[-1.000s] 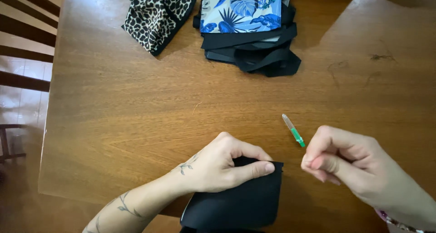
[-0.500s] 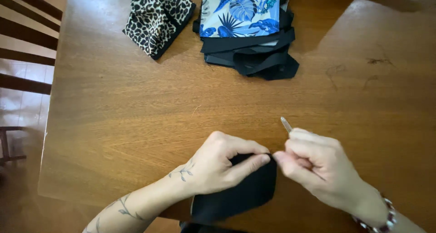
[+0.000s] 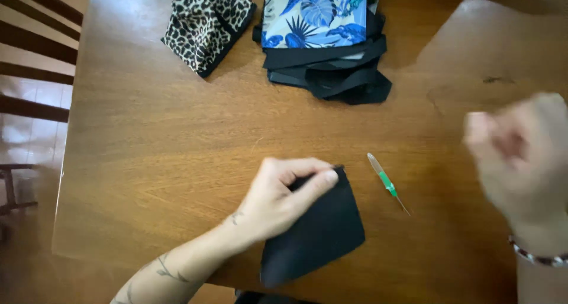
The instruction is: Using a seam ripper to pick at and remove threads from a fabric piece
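Setting: wooden surface filling most of the view, with dark chair slats showing past its left edge over a pale floor.
Left hand: the left hand is lying on the surface and pinching the upper corner of a black fabric piece between thumb and forefinger — closed on the cloth.
Black fabric piece: it is lying flat near the front edge of the surface, its lower end reaching toward that edge, its top corner lifted slightly in the pinch.
Right hand: the right hand is hovering off to the right, raised above the surface and blurred; the fingers are looking curled into a loose fist, though whether it is holding anything cannot be told. A beaded bracelet is sitting at its wrist.
Small tool: a slim tool with a green handle is lying on the surface just right of the fabric corner — between the two hands, touching neither.
Farther off: a leopard-print pouch and a stack of black fabric topped by a blue leaf print are resting at the far edge, well apart from the hands.
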